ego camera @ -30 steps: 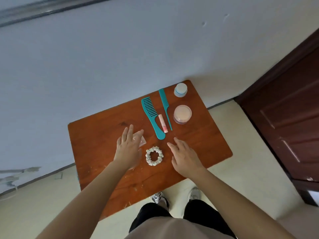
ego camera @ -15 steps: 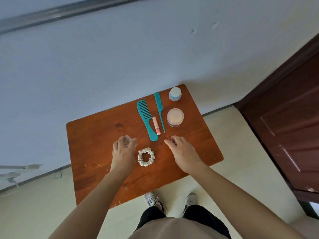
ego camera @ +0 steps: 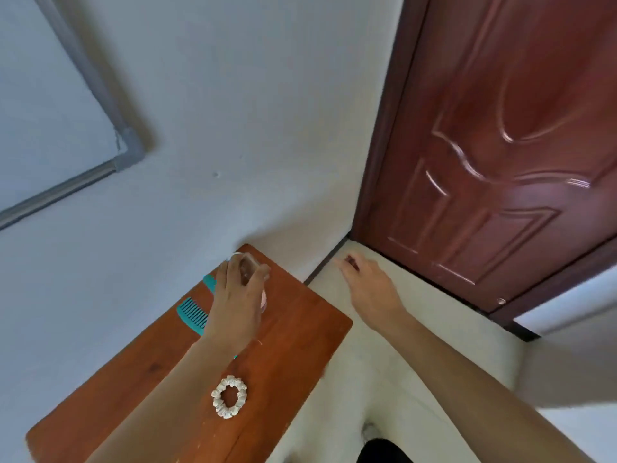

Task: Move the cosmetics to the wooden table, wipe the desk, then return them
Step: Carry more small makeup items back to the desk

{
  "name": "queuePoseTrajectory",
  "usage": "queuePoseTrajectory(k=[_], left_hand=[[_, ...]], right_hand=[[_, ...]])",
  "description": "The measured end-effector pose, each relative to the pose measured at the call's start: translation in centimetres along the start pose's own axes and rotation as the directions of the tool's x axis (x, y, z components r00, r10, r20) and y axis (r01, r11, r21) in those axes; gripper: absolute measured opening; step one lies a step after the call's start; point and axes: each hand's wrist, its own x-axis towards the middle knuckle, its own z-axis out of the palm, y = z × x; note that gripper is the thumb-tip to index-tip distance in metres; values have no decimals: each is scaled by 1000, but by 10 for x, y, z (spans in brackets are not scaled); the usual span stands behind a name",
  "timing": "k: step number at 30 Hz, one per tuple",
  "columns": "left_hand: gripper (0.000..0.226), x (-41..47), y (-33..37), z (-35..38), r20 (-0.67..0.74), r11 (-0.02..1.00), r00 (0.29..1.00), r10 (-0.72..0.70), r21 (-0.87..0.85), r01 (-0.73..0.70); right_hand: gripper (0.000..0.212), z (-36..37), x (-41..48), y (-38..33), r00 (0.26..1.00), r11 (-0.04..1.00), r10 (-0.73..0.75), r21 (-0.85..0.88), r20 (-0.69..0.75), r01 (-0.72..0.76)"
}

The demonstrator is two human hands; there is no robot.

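fingers (ego camera: 233, 269) of the left hand (ego camera: 235, 305) curl round a small clear thing (ego camera: 247, 266) over the wooden table (ego camera: 300, 329), probably to carry it. teal comb (ego camera: 192, 312), pink jar (ego camera: 264, 299) and scrunchie (ego camera: 229, 396) lie there. right hand (ego camera: 370, 285) hangs over the floor (ego camera: 417, 379), maybe for balance; cannot tell its grasp.

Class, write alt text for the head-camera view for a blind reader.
A person's left hand grips a small clear object over the far end of a wooden table holding a teal comb and pale scrunchie. The right hand, pinching a small dark item, is over the floor near a dark red door.
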Motion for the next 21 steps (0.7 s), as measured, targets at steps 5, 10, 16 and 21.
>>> queuePoseTrajectory(k=[5,10,16,21], left_hand=[[58,34,77,16,-54,932,933,355,-52,-357],[57,37,192,29,-77,771,776,627,-83,-631],[60,1,341,39,-136,541,578,804,-234,-808],[69,-35,478,56,-191,384,423,886,-208,-900]], right_hand=[[64,-32,-81,56,950,951,293,-66,-105,-301],[71,-66,-186,98,823,839,514,-60,-243,-542],[72,-88,-309,166,669,696,668,-42,-326,-716],[72,-106,-415,233,568,615,721,-12,-398,-789]])
